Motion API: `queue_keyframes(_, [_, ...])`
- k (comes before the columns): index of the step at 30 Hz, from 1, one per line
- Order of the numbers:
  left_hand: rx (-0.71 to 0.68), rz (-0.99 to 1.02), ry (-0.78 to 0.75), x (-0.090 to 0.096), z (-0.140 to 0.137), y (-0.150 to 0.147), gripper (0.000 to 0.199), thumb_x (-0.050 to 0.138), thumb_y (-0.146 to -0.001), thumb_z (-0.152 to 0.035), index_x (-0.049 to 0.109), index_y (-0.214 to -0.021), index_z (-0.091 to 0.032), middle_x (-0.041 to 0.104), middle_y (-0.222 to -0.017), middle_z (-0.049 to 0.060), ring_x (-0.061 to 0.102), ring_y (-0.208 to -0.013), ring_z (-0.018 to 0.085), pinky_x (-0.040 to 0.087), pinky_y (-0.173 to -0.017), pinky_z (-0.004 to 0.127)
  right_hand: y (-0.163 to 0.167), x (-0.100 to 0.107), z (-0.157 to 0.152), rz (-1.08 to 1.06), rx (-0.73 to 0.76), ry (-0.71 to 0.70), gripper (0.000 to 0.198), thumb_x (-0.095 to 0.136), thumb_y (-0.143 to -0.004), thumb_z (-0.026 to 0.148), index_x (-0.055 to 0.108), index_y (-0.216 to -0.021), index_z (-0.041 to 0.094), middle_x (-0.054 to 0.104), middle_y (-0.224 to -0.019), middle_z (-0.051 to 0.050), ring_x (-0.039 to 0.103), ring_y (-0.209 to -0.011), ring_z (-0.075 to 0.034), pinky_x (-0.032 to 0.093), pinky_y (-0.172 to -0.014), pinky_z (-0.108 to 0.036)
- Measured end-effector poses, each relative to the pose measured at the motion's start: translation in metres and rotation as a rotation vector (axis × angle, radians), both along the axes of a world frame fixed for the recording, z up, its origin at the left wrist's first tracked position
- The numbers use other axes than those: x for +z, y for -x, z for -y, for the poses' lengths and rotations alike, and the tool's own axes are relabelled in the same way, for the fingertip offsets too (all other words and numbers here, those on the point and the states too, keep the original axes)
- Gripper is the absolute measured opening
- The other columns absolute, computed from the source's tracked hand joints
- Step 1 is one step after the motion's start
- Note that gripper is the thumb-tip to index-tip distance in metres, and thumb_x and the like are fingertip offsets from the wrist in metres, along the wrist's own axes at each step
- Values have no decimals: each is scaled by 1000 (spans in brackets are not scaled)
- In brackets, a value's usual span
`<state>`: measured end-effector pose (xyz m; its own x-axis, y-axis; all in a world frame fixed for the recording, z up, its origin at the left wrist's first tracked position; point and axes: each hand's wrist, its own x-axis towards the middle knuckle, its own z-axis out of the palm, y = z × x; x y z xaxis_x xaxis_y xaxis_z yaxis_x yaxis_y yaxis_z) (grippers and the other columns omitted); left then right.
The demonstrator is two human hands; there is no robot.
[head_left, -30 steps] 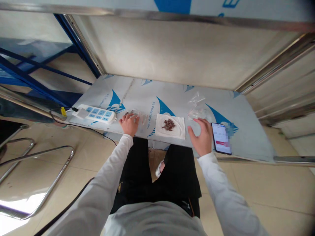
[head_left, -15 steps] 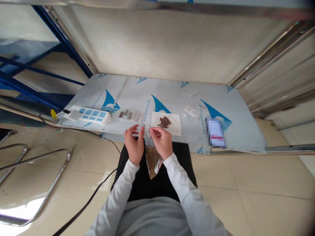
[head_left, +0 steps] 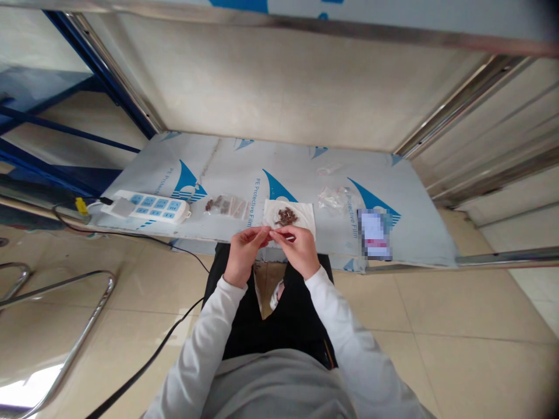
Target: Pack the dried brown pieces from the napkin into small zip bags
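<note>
My left hand (head_left: pixel 243 255) and my right hand (head_left: pixel 301 251) meet at the front edge of the shelf, thumbs and fingertips pinched together. Whatever lies between the fingertips is too small or hidden to make out. Just beyond them, a pile of small dark brown pieces (head_left: pixel 287 216) rests on a white square sheet (head_left: pixel 308 214). To the left lies a clear plastic bag (head_left: pixel 238 207) with similar brown pieces in its left end. A crumpled clear bag (head_left: pixel 332 199) sits right of the sheet, with a smaller clear wrapper (head_left: pixel 329 169) behind it.
A white power strip (head_left: pixel 159 208) with a plugged-in adapter stands at the shelf's left end, its black cable (head_left: pixel 131 234) running along the front edge. A blurred-out phone (head_left: pixel 374 234) lies to the right. Another shelf (head_left: pixel 297 20) hangs overhead; a metal-framed chair (head_left: pixel 94 314) stands lower left.
My left hand has closed from spread fingers into a pinch and moved right to meet my right hand. My right hand remains pinched. The whole view has shifted slightly.
</note>
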<state>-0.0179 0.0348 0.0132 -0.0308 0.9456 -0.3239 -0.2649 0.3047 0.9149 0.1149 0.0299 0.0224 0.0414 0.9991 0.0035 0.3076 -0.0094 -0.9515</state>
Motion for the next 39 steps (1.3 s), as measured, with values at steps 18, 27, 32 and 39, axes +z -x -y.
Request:
queue_keyframes(18, [-212,-1111,-176,27,23,11,11,62,-71,-29,63,-65,-20,67,-62,1,63,-60,18,42,-59,28,3,1,41,474,-223,-181,17,46,-90,25,60,-83,21,66,-80,-8,64,-73,-22,50,-68,-33])
queue_keyframes(27, [-492,-652,-313,63,6,2,21,40,-80,-23,47,-61,-20,53,-55,-3,50,-54,12,37,-54,23,-36,2,26,33,361,-255,98,84,-61,42,32,-143,28,39,-148,-10,37,-137,-28,29,-113,-46])
queue_keyframes(32, [-616,-796,-342,77,-4,0,22,41,-80,-28,46,-60,-20,51,-53,-3,49,-53,12,34,-55,24,-46,-2,6,-122,414,-205,60,81,-65,32,58,-119,23,63,-119,-7,59,-113,-26,44,-100,-39])
queue_keyframes(39, [-516,-1371,-283,77,-14,-6,19,52,-75,-35,59,-64,-21,65,-66,5,60,-66,21,33,-57,28,-49,1,-6,62,391,-178,37,76,-66,26,62,-99,19,64,-92,-4,61,-82,-18,50,-74,-30])
